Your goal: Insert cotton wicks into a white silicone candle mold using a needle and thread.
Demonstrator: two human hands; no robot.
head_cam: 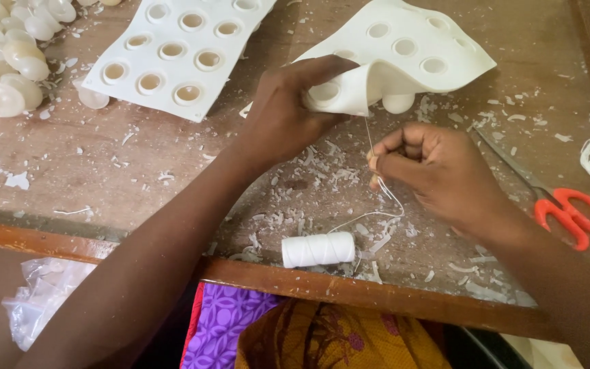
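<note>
The left hand (285,113) holds the near corner of a white flexible mould (404,55) lifted off the bench (104,171), its grip pressed onto the folded edge. The right hand (438,174), just right of it, pinches a thin white thread (385,191) that runs up to the mould and down to a spool (318,249) near the bench edge. Wax flakes (308,171) litter the wood between. A second mould (179,48) lies far left beside pale wax balls (5,61); red-handled scissors (568,212) rest to the right.

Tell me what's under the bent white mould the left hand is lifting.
Under the bent mould a rounded white piece pokes out, with thread running down to the right hand. The left hand covers what's beneath the folded corner.
</note>
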